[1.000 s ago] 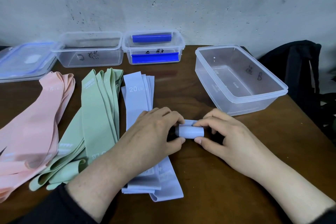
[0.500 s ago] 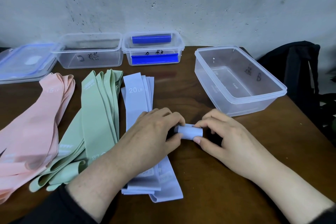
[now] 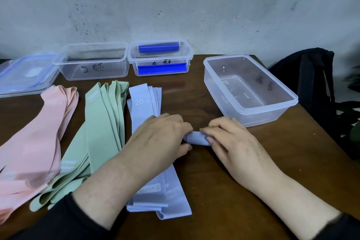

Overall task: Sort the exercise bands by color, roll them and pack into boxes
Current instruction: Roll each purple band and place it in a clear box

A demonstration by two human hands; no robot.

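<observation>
A small rolled lavender band (image 3: 196, 138) lies on the brown table (image 3: 272, 161) between my hands. My left hand (image 3: 163, 138) pinches its left end and my right hand (image 3: 233, 142) pinches its right end. Under my left forearm lies a flat stack of lavender bands (image 3: 144, 101) marked 20 LB. Left of it are several green bands (image 3: 103, 122) and, further left, pink bands (image 3: 39, 138). A clear box (image 3: 249, 87) with nothing in it stands just behind my right hand.
Two more clear boxes stand at the back against the wall: one plain box (image 3: 93, 62), one box with blue clips (image 3: 159, 58). Lids (image 3: 27, 72) are stacked at the back left. A black bag (image 3: 311, 76) sits beyond the table's right edge.
The roll has become slightly tighter and shorter between my fingers. My hands stayed in about the same place on the table.
</observation>
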